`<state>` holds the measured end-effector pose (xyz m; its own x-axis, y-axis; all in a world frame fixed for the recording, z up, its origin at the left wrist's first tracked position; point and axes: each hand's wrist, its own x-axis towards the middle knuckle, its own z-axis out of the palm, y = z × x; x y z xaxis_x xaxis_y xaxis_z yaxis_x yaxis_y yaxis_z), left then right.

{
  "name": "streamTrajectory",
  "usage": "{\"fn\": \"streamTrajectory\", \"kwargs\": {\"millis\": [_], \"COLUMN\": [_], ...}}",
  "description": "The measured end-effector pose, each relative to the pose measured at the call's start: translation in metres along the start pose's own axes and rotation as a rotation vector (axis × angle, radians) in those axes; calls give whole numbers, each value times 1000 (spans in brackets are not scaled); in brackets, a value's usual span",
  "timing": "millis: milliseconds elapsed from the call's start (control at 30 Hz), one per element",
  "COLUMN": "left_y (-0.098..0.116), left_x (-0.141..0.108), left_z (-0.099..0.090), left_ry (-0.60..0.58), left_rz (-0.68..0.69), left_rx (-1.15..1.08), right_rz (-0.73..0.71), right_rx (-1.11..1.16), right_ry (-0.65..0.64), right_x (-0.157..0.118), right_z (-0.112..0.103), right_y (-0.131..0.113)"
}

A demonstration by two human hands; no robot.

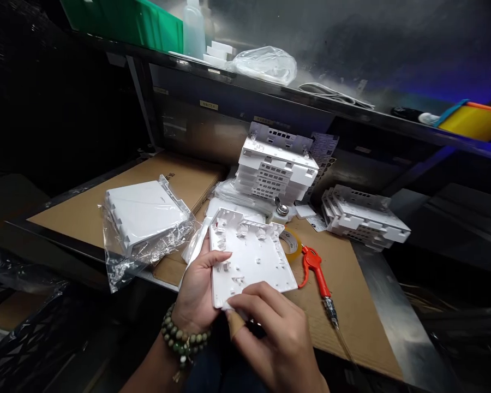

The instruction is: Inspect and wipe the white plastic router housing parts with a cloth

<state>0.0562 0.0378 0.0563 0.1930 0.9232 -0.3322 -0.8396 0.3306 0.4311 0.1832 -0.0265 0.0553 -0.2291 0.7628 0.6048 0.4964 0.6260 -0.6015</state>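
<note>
A white plastic housing is held up over the near edge of the table, its ribbed inner side facing up. My left hand grips its left side, thumb on top and the other fingers hidden beneath; beaded bracelets circle the wrist. At the near edge of the housing, my right hand pinches with thumb and forefinger around a small white bit that is mostly hidden. Its thumb wears a tan covering. Behind the housing lie a roll of yellow tape and a red air gun.
Stacked white housings stand at the back, with more at the right. A bagged white housing lies left on cardboard. A metal-capped bottle stands behind the tape. Overhead, a shelf holds a green bin.
</note>
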Motion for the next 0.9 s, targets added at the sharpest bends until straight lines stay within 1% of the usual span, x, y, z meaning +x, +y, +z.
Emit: {"fn": "streamTrajectory", "kwargs": {"millis": [67, 133, 200, 300, 400, 467, 533, 567, 600, 700, 767, 800, 833, 900], "left_y": [2, 3, 4, 4, 1, 1, 6, 11, 16, 35, 45, 48, 50, 52], "left_x": [0, 0, -1, -3, -4, -3, -2, -2, -2, -4, -5, -6, -6, -4], "left_z": [-1, -1, -1, -2, -2, -3, -9, -13, -18, -33, -41, -45, -48, -57], "left_ry": [-19, -22, -18, -15, -12, -11, -10, -2, 9, 44, 30, 30, 31, 35], "left_rz": [35, 53, 49, 52, 77, 90, 91, 94, 99, 101, 80, 80, 75, 48], "left_rx": [1, 10, 36, 71, 82, 96, 122, 136, 146, 146, 119, 93, 65, -4], "right_rz": [14, -6, -28, -13, -30, -52, -29, 10, 65, 262, 341, 355, 352, 327], "right_rx": [18, 43, 40, 10, 33, 47, 38, 22, -5, -148, -232, -245, -240, -200], "right_ry": [17, 36, 30, 15, 29, 4, -13, 0, 42, 298, 439, 464, 453, 367], "right_x": [-1, -2, -3, -4, -3, -3, -7, -10, -15, -33, -44, -48, -51, -52], "right_z": [0, 2, 4, 6, 10, 10, 2, -5, -15, -49, -66, -70, -71, -68], "right_y": [-1, -1, 0, -1, -5, -5, 2, 8, 17, 45, 58, 61, 63, 63]}}
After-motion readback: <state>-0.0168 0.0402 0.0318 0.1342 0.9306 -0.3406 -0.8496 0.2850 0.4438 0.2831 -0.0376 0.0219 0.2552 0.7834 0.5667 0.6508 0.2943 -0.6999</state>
